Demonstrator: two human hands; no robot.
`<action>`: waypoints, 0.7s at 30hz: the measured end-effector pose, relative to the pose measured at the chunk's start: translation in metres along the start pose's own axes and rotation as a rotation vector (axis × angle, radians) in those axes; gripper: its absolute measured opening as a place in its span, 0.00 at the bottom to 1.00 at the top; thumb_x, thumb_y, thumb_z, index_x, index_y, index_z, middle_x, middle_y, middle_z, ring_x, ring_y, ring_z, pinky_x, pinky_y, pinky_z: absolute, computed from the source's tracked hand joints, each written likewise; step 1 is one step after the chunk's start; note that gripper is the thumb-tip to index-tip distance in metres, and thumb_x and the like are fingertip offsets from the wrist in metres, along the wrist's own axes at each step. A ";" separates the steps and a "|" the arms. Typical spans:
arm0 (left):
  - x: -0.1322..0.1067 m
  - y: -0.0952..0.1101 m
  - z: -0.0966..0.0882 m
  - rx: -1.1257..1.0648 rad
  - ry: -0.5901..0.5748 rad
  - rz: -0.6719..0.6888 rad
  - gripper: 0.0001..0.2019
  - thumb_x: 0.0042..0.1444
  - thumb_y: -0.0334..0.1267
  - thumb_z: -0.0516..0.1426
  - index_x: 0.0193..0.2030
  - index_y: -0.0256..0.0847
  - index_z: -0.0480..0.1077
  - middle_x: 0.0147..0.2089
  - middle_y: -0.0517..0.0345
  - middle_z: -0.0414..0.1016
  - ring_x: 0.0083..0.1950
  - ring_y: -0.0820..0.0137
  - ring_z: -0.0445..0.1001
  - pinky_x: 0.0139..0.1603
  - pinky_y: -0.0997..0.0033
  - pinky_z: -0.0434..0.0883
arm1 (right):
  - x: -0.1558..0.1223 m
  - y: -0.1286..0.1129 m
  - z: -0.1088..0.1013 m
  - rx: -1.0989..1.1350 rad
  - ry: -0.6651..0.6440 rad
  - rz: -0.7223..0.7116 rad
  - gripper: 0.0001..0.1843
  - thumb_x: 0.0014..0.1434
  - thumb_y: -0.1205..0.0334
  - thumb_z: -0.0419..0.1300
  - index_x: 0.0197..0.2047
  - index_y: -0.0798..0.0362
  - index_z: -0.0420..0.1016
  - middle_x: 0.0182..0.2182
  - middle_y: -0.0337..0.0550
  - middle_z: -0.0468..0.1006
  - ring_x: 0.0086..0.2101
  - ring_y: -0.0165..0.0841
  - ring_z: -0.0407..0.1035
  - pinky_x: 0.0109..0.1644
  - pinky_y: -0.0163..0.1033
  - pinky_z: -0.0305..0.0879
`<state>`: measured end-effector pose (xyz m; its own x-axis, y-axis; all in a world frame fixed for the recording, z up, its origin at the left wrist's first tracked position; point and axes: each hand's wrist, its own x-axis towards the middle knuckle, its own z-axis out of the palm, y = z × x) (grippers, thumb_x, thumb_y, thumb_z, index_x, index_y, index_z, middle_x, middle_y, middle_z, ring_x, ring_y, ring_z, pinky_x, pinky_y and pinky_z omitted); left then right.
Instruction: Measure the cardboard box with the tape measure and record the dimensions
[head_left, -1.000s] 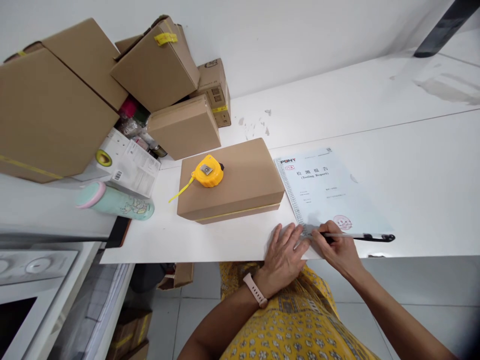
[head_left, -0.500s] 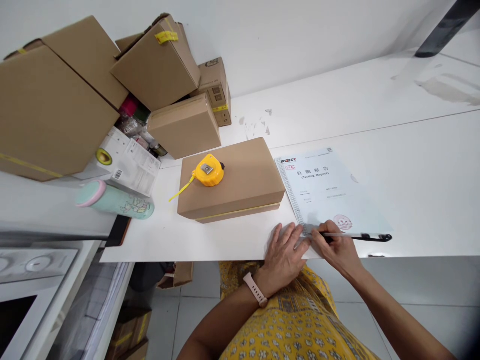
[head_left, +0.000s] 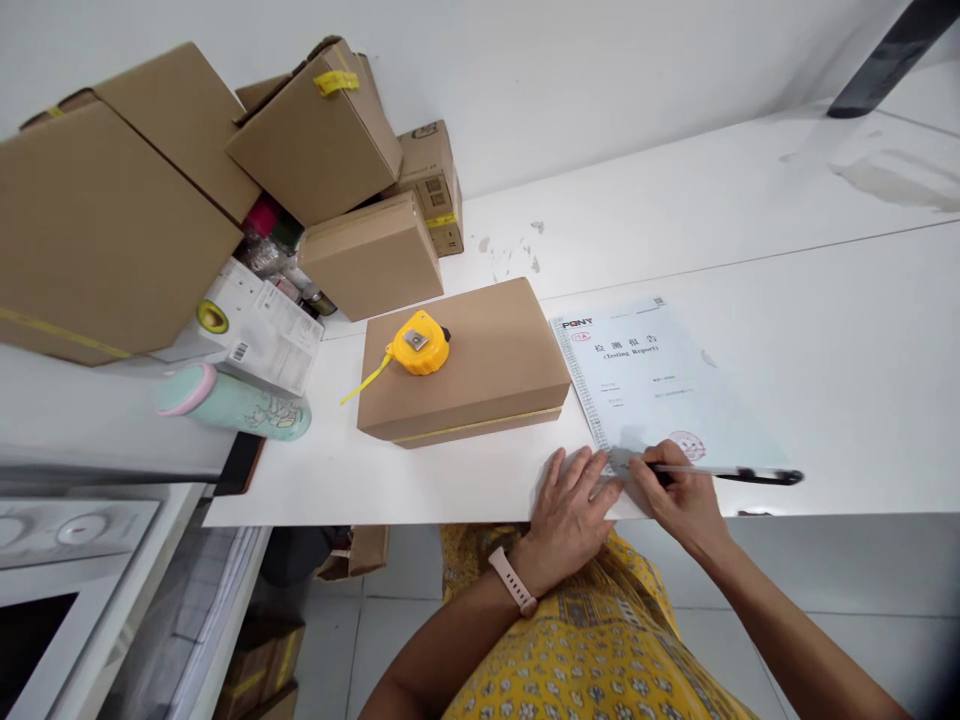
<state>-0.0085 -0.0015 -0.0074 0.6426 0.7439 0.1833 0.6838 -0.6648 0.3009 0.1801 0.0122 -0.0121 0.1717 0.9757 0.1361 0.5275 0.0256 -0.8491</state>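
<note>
Pinched in my right hand [head_left: 679,490] is a pen [head_left: 757,476] with a black end pointing right. Its tip is down at the lower left of a pale-blue testing report [head_left: 630,390], whose left edge is bound. My left hand [head_left: 574,505] lies flat with fingers apart on the table's front edge, its fingertips by the report's lower left corner. Left of the report, a closed cardboard box [head_left: 495,350] rests on the table. On that box sits a yellow tape measure [head_left: 421,343], with a short length of its blade pulled out.
Several cardboard boxes [head_left: 307,140] are stacked at the back left. A mint bottle with a pink rim [head_left: 240,400] lies tilted beside a white box with an avocado picture [head_left: 270,330]. A dark post [head_left: 885,60] stands at the back right of the white table [head_left: 847,380].
My right hand and the pen have shifted slightly to the right over the report. My left hand stays put. The view has moved a little.
</note>
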 end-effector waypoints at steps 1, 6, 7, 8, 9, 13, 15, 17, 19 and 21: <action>0.000 0.000 -0.001 -0.002 -0.002 0.000 0.23 0.66 0.43 0.58 0.66 0.40 0.66 0.74 0.45 0.61 0.77 0.54 0.54 0.78 0.45 0.49 | 0.002 0.002 -0.002 -0.011 0.034 0.020 0.17 0.65 0.44 0.58 0.32 0.47 0.67 0.22 0.38 0.70 0.22 0.33 0.63 0.26 0.39 0.60; 0.000 -0.002 0.002 -0.024 0.008 0.005 0.23 0.65 0.41 0.60 0.65 0.39 0.67 0.74 0.44 0.62 0.76 0.54 0.55 0.78 0.44 0.49 | 0.029 0.023 -0.025 -0.296 0.100 -0.134 0.15 0.70 0.53 0.52 0.52 0.49 0.74 0.42 0.50 0.82 0.39 0.42 0.77 0.40 0.44 0.70; 0.000 -0.002 0.003 -0.032 0.012 0.004 0.23 0.64 0.40 0.60 0.65 0.39 0.67 0.73 0.44 0.62 0.76 0.53 0.55 0.78 0.44 0.49 | 0.036 0.027 -0.030 -0.378 0.071 -0.213 0.17 0.70 0.56 0.50 0.55 0.51 0.74 0.47 0.53 0.81 0.46 0.46 0.76 0.44 0.46 0.70; 0.000 -0.001 0.005 -0.046 0.014 0.001 0.23 0.64 0.40 0.60 0.65 0.39 0.67 0.73 0.43 0.63 0.76 0.52 0.56 0.77 0.43 0.50 | 0.043 0.031 -0.034 -0.457 0.038 -0.281 0.19 0.70 0.60 0.48 0.58 0.53 0.74 0.51 0.56 0.80 0.51 0.49 0.74 0.47 0.49 0.70; 0.001 0.000 0.005 -0.070 0.017 -0.003 0.24 0.63 0.40 0.61 0.64 0.39 0.68 0.73 0.43 0.63 0.76 0.52 0.57 0.77 0.42 0.51 | 0.049 0.035 -0.037 -0.530 0.008 -0.325 0.21 0.69 0.63 0.47 0.60 0.55 0.73 0.54 0.59 0.79 0.55 0.52 0.71 0.50 0.52 0.69; 0.002 0.005 -0.020 -0.260 0.167 -0.027 0.25 0.60 0.45 0.64 0.61 0.39 0.70 0.68 0.42 0.70 0.71 0.53 0.65 0.73 0.46 0.63 | 0.061 0.045 -0.038 -0.671 -0.016 -0.345 0.29 0.63 0.69 0.48 0.65 0.55 0.70 0.58 0.61 0.77 0.58 0.58 0.69 0.54 0.59 0.67; 0.002 0.003 -0.053 -0.325 0.380 -0.013 0.21 0.61 0.42 0.63 0.59 0.39 0.70 0.64 0.43 0.74 0.69 0.57 0.68 0.68 0.53 0.69 | 0.062 0.049 -0.036 -0.654 -0.018 -0.354 0.34 0.59 0.69 0.50 0.68 0.52 0.67 0.60 0.57 0.76 0.58 0.58 0.69 0.54 0.59 0.67; 0.002 -0.010 -0.095 -0.263 0.629 -0.007 0.17 0.62 0.37 0.62 0.57 0.42 0.70 0.61 0.46 0.76 0.68 0.59 0.70 0.67 0.54 0.70 | 0.061 0.052 -0.034 -0.636 0.008 -0.334 0.36 0.58 0.67 0.50 0.70 0.49 0.64 0.58 0.55 0.77 0.56 0.58 0.71 0.53 0.58 0.67; 0.005 -0.034 -0.136 -0.077 0.845 -0.098 0.15 0.62 0.32 0.61 0.55 0.45 0.69 0.59 0.47 0.77 0.67 0.60 0.70 0.67 0.53 0.68 | 0.060 0.054 -0.034 -0.632 0.060 -0.271 0.34 0.60 0.63 0.50 0.69 0.48 0.64 0.52 0.55 0.80 0.51 0.58 0.73 0.47 0.58 0.69; 0.010 -0.066 -0.169 0.081 0.950 -0.271 0.17 0.62 0.35 0.62 0.57 0.45 0.68 0.63 0.43 0.73 0.69 0.56 0.67 0.70 0.46 0.63 | 0.059 0.051 -0.035 -0.619 0.113 -0.226 0.31 0.63 0.58 0.48 0.68 0.47 0.66 0.46 0.55 0.81 0.48 0.58 0.74 0.41 0.57 0.70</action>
<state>-0.1060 0.0612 0.1323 -0.0586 0.5934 0.8028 0.8111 -0.4405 0.3848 0.2461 0.0630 -0.0300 0.0689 0.9313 0.3577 0.9352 0.0646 -0.3483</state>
